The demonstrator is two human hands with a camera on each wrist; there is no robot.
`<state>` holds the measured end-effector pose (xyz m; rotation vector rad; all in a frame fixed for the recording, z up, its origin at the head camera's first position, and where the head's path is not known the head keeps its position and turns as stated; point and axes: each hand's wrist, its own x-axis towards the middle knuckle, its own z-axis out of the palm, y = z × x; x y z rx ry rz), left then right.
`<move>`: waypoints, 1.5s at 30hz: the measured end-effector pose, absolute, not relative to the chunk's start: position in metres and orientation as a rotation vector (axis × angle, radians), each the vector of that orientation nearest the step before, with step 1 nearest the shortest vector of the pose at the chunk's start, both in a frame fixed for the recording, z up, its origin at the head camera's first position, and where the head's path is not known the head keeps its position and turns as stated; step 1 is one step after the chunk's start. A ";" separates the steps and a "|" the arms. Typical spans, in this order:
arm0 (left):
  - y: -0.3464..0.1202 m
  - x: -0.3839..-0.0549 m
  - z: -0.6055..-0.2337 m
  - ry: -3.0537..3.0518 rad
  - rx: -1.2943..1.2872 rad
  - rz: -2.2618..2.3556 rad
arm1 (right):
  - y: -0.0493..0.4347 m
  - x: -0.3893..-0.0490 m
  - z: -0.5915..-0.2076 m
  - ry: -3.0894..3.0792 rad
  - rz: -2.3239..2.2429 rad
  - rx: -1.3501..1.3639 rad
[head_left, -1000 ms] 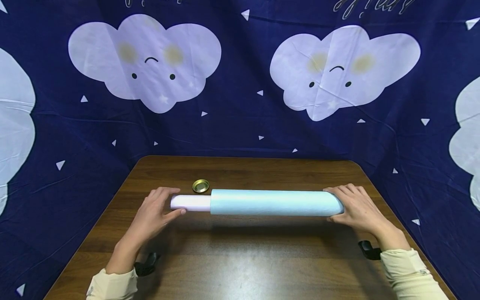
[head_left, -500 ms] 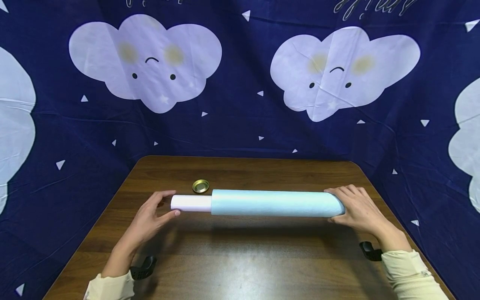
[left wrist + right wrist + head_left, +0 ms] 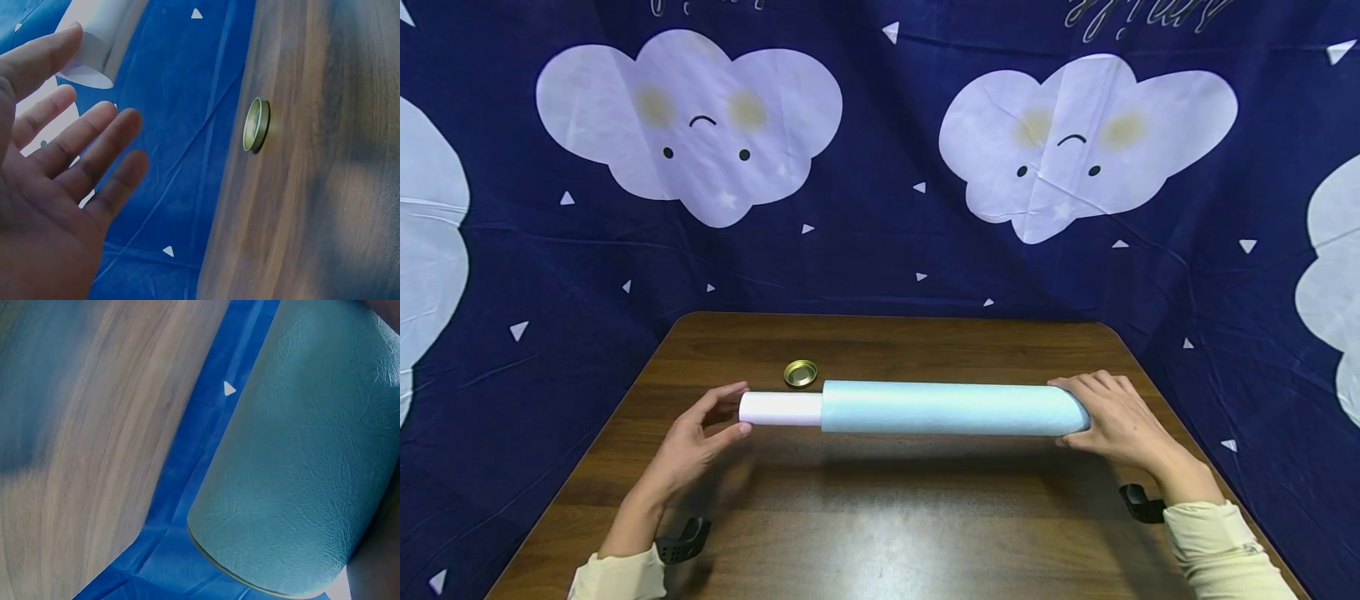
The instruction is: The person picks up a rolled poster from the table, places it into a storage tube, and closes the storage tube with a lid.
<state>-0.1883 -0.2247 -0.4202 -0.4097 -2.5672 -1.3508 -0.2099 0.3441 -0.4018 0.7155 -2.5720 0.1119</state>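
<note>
A light blue tube (image 3: 940, 408) lies level above the table, its textured surface filling much of the right wrist view. From its left end sticks a narrower white tube (image 3: 778, 408). My right hand (image 3: 1116, 423) grips the blue tube's right end, thumb on the near side and fingers over the top. Beside the white tube's free end is my left hand (image 3: 685, 454), thumb and fingers spread apart. In the left wrist view its fingers (image 3: 100, 150) extend loosely with nothing in the palm, and the thumb overlaps the white tube's (image 3: 103, 31) end.
A small gold round lid (image 3: 801, 373) lies on the brown wooden table (image 3: 880, 517), just behind the white tube. Dark blue cloth (image 3: 880, 167) with white clouds hangs behind and at both sides. Black devices (image 3: 683, 542) are worn at the wrists.
My left hand has drawn back a little to the left, off the white tube's end. The right hand and both tubes have stayed nearly still.
</note>
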 end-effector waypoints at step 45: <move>-0.213 -0.192 -0.427 -2.323 -0.590 -1.767 | 0.344 -0.214 -0.409 -2.558 0.122 0.733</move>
